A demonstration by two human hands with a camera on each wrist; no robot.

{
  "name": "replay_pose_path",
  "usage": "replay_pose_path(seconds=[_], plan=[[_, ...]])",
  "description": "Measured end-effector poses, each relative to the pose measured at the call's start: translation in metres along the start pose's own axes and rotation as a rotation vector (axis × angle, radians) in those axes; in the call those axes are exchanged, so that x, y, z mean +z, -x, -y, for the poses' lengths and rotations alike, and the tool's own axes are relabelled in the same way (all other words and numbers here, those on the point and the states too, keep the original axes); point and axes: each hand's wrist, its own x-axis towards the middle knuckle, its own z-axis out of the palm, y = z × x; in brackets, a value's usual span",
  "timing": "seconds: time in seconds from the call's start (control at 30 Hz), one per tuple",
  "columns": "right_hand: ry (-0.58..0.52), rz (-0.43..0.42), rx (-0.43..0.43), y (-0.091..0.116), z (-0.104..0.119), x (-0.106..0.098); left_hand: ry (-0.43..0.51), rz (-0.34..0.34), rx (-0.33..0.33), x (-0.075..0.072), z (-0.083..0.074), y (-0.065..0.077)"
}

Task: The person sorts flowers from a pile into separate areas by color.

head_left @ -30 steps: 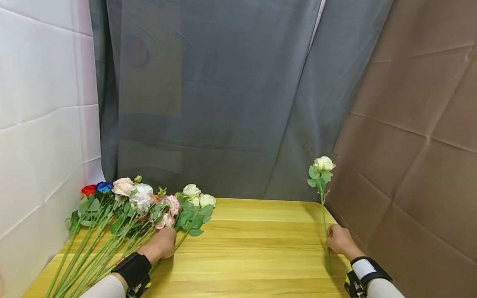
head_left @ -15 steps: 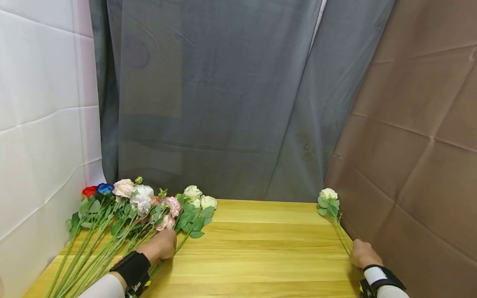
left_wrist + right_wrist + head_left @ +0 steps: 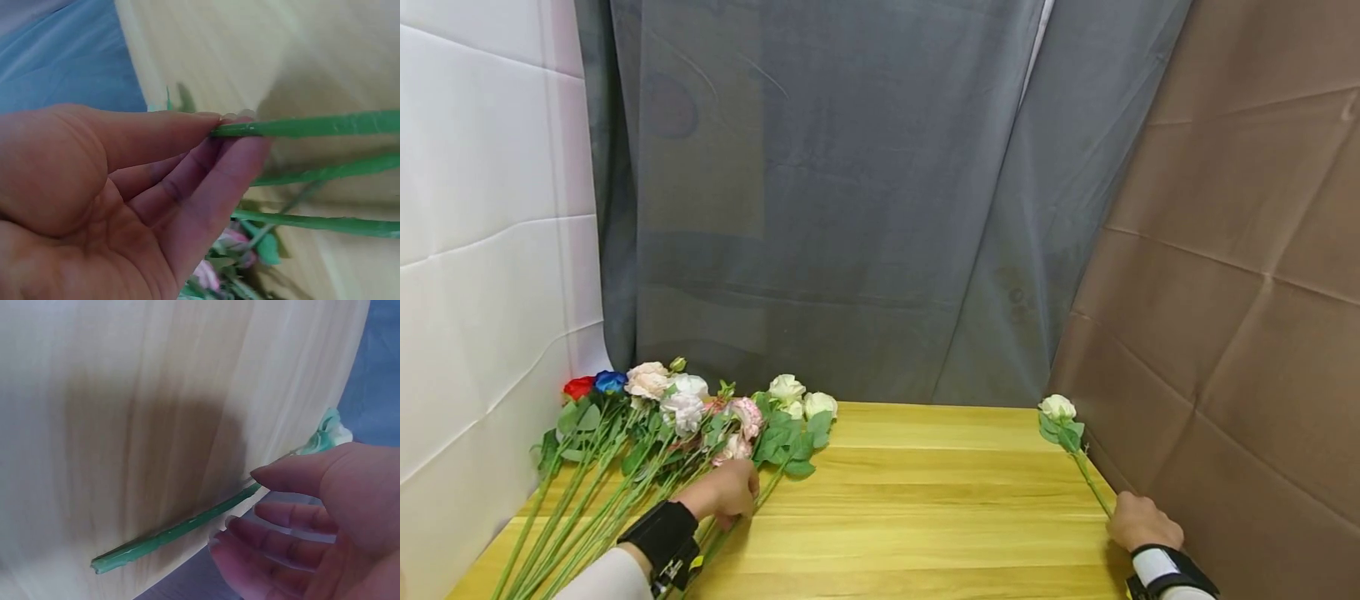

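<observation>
1. Green stem (image 3: 325, 124) sits pinched between the thumb and fingertips of my left hand (image 3: 134, 187); two other stems (image 3: 350, 169) run just beside it. I cannot tell which bloom it carries.
2. Well apart on the other side, my right hand (image 3: 312, 519) is spread, thumb away from the fingers, gripping nothing. By its thumb tip lies the rose stem (image 3: 175, 532); whether they touch, I cannot tell.
3. Just beyond that hand, the single pale rose (image 3: 1057, 407) rests near the far edge of the table (image 3: 940, 500). I judge the step as setting this rose down apart from the others, nearly done. Next calls for lifting my right hand clear without dragging the stem, and keeping the left pinch steady, since leaves could snag.
4. Past my left hand's knuckles lie pink flowers (image 3: 747, 414), with cream roses (image 3: 787, 387) to their right; further left are white flowers (image 3: 685, 408), a blue flower (image 3: 611, 381) and a red flower (image 3: 579, 387).
5. Beyond both hands hangs a grey curtain (image 3: 850, 208).
</observation>
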Motion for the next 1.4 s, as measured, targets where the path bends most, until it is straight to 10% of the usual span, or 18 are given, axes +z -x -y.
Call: replay_pose_path(seconds=[0.37, 0.9, 1.17, 1.4], plan=[[-0.015, -0.057, -0.052, 0.004, 0.032, -0.011, 0.162, 0.003, 0.076, -0.01, -0.016, 0.002], [-0.321, -0.142, -0.43, 0.058, 0.194, -0.007, 0.404, -0.102, 0.237, 0.005, -0.053, -0.011], [-0.738, 0.227, -0.649, 0.093, 0.259, 0.007, 0.444, -0.208, 0.302, 0.019, -0.073, -0.027], [-0.936, 0.529, -0.642, 0.119, 0.308, 0.023, 0.376, -0.29, 0.382, 0.032, -0.098, -0.043]])
